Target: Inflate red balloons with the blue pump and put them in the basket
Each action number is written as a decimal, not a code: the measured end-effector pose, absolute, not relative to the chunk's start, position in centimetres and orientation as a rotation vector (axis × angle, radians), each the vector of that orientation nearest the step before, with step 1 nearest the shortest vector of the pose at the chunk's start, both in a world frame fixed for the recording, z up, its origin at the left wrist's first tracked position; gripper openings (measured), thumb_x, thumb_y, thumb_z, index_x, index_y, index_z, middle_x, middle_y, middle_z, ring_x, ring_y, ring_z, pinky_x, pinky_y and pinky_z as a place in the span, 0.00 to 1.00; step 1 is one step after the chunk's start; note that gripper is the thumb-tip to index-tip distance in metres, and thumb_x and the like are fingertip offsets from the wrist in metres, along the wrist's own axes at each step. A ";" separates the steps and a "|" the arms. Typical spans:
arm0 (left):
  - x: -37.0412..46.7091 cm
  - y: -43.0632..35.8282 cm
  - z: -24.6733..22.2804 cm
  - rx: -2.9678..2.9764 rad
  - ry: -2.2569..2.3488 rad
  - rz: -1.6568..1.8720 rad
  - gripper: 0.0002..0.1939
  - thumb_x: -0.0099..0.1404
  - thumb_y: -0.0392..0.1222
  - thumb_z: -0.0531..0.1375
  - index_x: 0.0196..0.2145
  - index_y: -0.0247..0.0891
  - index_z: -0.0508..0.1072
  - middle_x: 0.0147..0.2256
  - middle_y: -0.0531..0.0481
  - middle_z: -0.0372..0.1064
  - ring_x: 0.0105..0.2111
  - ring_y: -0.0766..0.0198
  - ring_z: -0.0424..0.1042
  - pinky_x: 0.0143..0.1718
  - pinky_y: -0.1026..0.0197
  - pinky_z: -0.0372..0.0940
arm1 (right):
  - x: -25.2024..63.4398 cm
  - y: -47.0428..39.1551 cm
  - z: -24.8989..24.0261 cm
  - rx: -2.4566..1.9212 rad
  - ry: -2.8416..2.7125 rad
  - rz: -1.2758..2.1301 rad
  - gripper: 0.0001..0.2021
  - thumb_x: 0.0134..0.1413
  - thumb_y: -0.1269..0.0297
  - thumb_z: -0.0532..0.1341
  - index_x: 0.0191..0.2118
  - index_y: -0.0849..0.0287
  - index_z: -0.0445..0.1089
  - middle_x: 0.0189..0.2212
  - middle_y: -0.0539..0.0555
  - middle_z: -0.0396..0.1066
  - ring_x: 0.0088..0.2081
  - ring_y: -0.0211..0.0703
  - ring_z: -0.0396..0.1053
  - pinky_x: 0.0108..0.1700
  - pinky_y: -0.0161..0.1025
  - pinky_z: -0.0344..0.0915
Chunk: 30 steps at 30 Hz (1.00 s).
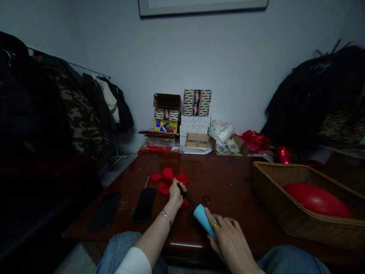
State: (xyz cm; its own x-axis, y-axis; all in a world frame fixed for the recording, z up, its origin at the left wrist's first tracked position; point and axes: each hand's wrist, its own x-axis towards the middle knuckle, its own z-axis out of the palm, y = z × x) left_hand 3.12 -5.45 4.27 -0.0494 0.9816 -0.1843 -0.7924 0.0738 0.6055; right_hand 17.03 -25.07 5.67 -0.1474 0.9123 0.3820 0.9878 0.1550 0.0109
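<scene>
A balloon pump with a light blue barrel [204, 220] and a black front part runs slantwise between my hands over the dark wooden table. My right hand [228, 236] wraps around the blue barrel from the near right. At its far black end, my left hand [176, 190] is closed, fingers pinched. A small round red balloon [167, 174] shows just beyond those fingers; whether its neck sits on the pump is hidden. Several limp red balloons [182, 177] lie on the table around my left hand, one partly beneath it.
Two dark phones [144, 205] [105, 210] lie on the left, with yellow rubber bands [122, 203] between them. A dark band [206, 199] lies right of the pump. On the right, a wicker basket [273, 198] holds a large red balloon [316, 198]. Boxes [195, 125] stand behind the table.
</scene>
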 end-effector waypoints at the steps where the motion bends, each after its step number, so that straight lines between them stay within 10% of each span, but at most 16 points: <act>1: 3.1 -5.4 4.3 0.357 0.665 1.490 0.15 0.63 0.46 0.56 0.24 0.38 0.56 0.16 0.58 0.53 0.13 0.73 0.55 0.14 0.70 0.50 | 17.3 -25.3 5.5 -1.826 -2.150 -0.385 0.32 0.50 0.70 0.57 0.62 0.49 0.52 0.43 0.53 0.70 0.41 0.47 0.66 0.45 0.45 0.54; 30: 4.0 -7.0 4.4 0.342 0.703 1.443 0.17 0.63 0.50 0.55 0.23 0.38 0.56 0.16 0.58 0.54 0.14 0.73 0.54 0.15 0.70 0.50 | 15.0 -23.1 7.4 -1.915 -2.196 -0.351 0.29 0.51 0.68 0.58 0.61 0.54 0.55 0.39 0.56 0.71 0.42 0.48 0.67 0.45 0.45 0.54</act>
